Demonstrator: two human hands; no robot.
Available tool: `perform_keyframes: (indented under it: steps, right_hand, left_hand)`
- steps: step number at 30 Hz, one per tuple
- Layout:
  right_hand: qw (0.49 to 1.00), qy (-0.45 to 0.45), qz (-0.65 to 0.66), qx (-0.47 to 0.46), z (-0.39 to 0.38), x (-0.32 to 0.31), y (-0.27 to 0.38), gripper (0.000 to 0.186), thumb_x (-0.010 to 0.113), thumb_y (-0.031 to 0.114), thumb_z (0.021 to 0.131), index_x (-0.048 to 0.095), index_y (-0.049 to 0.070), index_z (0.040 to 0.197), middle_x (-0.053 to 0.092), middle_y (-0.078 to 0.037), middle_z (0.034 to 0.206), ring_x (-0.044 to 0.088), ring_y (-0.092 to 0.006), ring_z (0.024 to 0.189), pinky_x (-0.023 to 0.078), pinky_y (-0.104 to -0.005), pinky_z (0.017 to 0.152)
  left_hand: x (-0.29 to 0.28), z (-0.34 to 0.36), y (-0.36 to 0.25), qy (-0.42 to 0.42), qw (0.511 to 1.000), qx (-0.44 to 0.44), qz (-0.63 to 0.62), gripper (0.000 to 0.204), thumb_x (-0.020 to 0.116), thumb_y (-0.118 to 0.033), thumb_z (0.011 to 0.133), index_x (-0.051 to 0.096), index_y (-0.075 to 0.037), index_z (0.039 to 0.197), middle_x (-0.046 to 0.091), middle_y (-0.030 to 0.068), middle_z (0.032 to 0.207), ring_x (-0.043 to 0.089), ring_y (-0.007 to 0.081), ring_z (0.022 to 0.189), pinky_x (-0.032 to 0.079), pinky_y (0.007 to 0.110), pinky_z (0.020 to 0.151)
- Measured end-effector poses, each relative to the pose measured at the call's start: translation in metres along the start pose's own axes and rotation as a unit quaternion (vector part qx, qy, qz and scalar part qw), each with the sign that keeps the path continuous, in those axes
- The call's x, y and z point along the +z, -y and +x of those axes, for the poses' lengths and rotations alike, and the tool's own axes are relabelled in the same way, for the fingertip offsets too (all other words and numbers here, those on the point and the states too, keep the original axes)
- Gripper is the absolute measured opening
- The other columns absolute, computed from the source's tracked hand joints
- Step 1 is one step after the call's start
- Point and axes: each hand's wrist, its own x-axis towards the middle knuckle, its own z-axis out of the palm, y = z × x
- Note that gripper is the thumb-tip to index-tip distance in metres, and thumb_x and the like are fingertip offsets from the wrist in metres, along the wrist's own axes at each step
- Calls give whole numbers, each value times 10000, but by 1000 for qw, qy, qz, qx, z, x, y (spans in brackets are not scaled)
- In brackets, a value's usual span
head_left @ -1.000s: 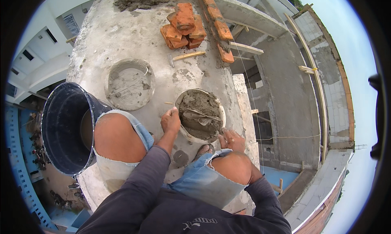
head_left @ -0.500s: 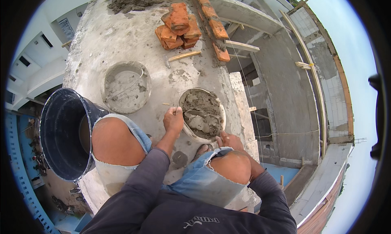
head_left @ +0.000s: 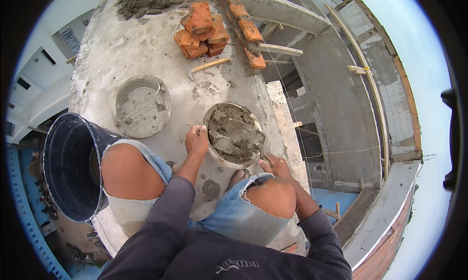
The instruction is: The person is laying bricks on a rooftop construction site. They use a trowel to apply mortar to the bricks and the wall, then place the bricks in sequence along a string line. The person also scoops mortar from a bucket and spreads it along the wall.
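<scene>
A round whitish bucket (head_left: 213,155) of wet grey mortar (head_left: 226,115) stands on the concrete in front of my feet. My left hand (head_left: 197,142) is closed at its left edge; the fingers appear to pinch the rim or handle there. My right hand (head_left: 277,167), at the lower right of the bucket, is closed around the handle of a trowel, which the fingers mostly hide. The mortar-smeared trowel blade (head_left: 245,133) lies in the mortar, tilted, with some mortar on it.
A shallow mortar-stained tub (head_left: 118,107) and a large dark bucket (head_left: 73,115) stand at the left. Farther off are a hammer (head_left: 209,65), stacked bricks (head_left: 201,24), a mortar heap (head_left: 146,4) and a brick course (head_left: 239,10). A string (head_left: 291,104) runs along the slab's right edge, beside a drop.
The trowel blade has moved up and away through the mortar, turning it over. My left hand stays at the bucket's edge. The whole view has shifted slightly.
</scene>
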Motion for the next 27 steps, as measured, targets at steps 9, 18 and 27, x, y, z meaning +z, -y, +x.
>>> perform_keyframes:
  steps: [9, 18, 27]
  right_hand:
    - [986, -93, -124, 65, 12, -35, -10, 372, 560, 334, 1004, 619, -10, 1131, 688, -288, 851, 675, -490, 854, 540, -559, 756]
    - [977, 83, 166, -105, 22, 26, -34, 425, 569, 403, 1033, 611, -17, 1078, 653, -203, 811, 638, -382, 670, 527, -457, 640]
    - [829, 114, 502, 221, 60, -34, -76, 305, 522, 340, 1058, 610, 50, 1025, 571, -32, 703, 510, -108, 511, 429, -289, 443]
  left_hand:
    - [-2, 0, -4, 23, 999, 6, -34, 262, 639, -269, 1009, 706, -21, 1059, 699, 55, 870, 617, 144, 789, 500, 336, 741]
    - [14, -12, -14, 107, 993, -5, -49, 292, 629, -261, 1022, 656, 1, 1149, 693, 58, 932, 612, 152, 821, 487, 340, 745]
    - [5, 20, 12, -55, 997, 26, 51, 284, 592, -261, 1022, 657, 15, 1020, 668, 112, 841, 613, 226, 783, 485, 385, 761]
